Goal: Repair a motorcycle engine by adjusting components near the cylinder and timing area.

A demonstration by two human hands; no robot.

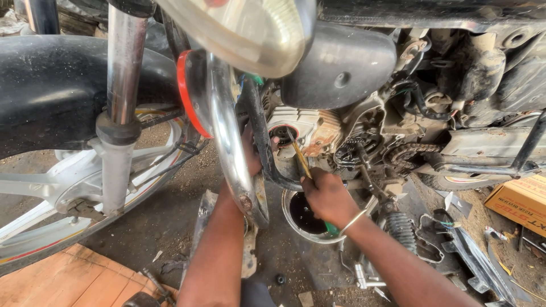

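My right hand [327,196] grips a screwdriver [300,156] with a green handle. Its shaft points up into the round opening of a motorcycle engine [318,128]. My left hand [250,153] reaches behind the chrome crash guard [224,136] and rests against the engine's left side; its fingers are hidden. A thin metal bangle sits on my right wrist. A round metal bowl of dark oil [304,219] lies on the ground under the engine.
The front wheel [85,193], fork tube [119,113] and black mudguard fill the left. An exposed chain and sprocket [406,153] sit right of the engine. A spring, loose metal parts and a cardboard box [520,199] lie on the dirt at right. Wooden planks [62,281] lie lower left.
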